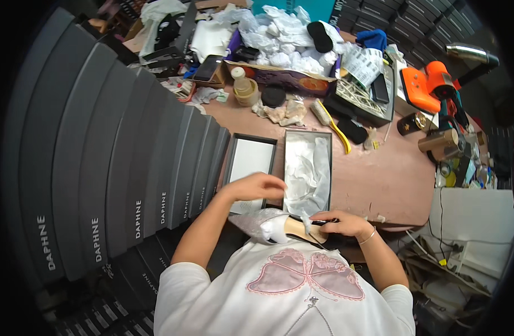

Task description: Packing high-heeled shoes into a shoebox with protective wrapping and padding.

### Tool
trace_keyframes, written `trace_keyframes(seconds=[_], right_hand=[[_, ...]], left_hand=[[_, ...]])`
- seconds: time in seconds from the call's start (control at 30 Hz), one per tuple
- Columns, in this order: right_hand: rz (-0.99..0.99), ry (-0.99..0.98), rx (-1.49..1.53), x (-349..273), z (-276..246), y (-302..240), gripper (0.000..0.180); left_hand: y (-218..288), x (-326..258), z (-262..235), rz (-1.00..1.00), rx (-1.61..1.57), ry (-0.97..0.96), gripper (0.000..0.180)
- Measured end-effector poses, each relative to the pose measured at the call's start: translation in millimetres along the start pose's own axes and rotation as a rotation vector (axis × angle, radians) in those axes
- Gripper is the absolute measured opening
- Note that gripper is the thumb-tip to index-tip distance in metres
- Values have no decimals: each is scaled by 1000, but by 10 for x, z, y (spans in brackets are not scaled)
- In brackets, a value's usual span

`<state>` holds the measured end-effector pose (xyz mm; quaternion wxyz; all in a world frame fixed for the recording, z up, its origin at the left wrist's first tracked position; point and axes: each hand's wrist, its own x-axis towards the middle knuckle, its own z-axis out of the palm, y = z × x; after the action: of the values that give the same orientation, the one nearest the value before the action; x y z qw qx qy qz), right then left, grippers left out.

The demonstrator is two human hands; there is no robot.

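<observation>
A pointed silver-grey shoe lies sideways close against my body, white paper stuffed in its front and a beige insole showing. My right hand grips the shoe's back part, the fingers bent over its edge. A small pale strip stands up beside those fingertips; its kind is unclear. My left hand hovers between two shoe box halves, fingers loosely bent and holding nothing visible. Right of it sits a dark box lined with white tissue paper. The other half, with a white inside, lies to the left.
Stacked dark shoe boxes rise along the left. On the table are a yellow-handled brush, a pump bottle, a carton of crumpled white paper, an orange tool and a tumbler. The table edge curves at right.
</observation>
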<state>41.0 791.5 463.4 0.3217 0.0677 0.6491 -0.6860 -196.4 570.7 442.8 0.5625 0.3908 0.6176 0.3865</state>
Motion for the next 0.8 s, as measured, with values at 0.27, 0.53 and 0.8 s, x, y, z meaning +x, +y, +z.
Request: trace_keyframes(seconds=[0.27, 0.53, 0.8], right_hand=[[17, 976, 613, -916, 526, 412, 49], [-265, 961, 816, -1530, 986, 1017, 46], [-240, 955, 884, -2019, 1620, 1648, 45]], left_hand=[[-412, -69, 723, 393, 645, 273, 20], [-461, 206, 1126, 366, 929, 176, 22], [332, 232, 803, 302, 753, 172, 41]])
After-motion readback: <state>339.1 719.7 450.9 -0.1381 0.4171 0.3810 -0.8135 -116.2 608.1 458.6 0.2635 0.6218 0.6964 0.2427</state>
